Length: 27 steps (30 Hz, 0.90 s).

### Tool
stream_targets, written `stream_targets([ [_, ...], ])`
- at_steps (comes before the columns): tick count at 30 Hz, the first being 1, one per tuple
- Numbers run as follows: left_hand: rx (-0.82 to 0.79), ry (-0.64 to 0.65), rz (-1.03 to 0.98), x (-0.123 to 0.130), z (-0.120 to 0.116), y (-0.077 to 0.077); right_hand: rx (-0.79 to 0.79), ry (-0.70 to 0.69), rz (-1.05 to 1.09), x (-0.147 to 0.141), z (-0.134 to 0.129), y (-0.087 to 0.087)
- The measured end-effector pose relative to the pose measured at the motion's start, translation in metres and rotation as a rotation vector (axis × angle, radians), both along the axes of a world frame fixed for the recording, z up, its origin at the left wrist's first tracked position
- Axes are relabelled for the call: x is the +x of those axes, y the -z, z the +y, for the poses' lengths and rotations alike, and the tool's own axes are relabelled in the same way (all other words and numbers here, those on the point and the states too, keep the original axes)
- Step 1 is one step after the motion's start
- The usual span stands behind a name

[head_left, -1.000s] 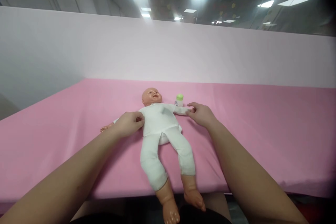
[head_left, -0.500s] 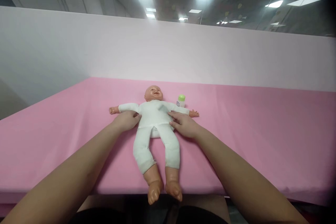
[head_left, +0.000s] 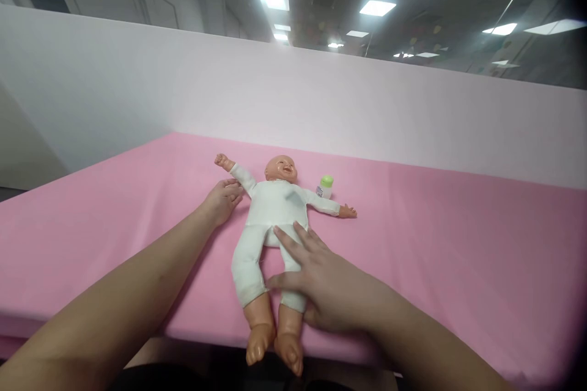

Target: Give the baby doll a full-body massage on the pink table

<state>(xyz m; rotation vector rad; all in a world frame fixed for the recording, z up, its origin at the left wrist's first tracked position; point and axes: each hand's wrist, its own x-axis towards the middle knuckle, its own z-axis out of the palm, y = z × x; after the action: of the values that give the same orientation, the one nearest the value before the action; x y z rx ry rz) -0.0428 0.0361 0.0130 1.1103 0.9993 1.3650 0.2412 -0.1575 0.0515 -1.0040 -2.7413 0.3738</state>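
Head-worn view, facing forward and down, doll [head_left: 274, 203] near below, white panel [head_left: 293, 98] ahead

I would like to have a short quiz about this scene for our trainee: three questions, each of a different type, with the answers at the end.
1. True or false: the doll lies face up on the pink surface.
2. Which of the person's hands is nearer to the doll's feet?
3. Fill in: the small bottle near the doll's head has a ____ cap.

Key: 1. True. 2. The right hand. 3. Green.
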Motion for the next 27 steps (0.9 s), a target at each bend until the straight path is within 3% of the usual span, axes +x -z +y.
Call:
stream_targets([
  [5,-0.038,0.011,-0.217,-0.004,0.013,0.012,0.242,-0.106,-0.025,-0.006,-0.001,-0.006],
  [8,-0.096,-0.061,-0.245,-0.005,0.024,0.017,0.425,-0.120,0.131,-0.005,0.006,-0.005],
  [12,-0.209,-0.114,-0.202,-0.001,0.039,0.016,0.687,-0.075,0.381,-0.005,0.016,0.004],
  [16,-0.253,-0.149,-0.152,0.001,0.041,0.011,0.867,0.054,0.505,-0.006,0.019,0.010],
  [18,-0.241,-0.158,-0.162,0.001,0.038,0.009,0.890,0.149,0.566,-0.006,0.021,0.012],
  [22,-0.189,-0.148,-0.196,0.000,0.030,0.010,0.763,0.342,0.675,-0.006,0.026,0.015],
  [27,-0.107,-0.131,-0.209,0.005,0.022,0.009,0.729,0.346,0.661,-0.006,0.027,0.015],
])
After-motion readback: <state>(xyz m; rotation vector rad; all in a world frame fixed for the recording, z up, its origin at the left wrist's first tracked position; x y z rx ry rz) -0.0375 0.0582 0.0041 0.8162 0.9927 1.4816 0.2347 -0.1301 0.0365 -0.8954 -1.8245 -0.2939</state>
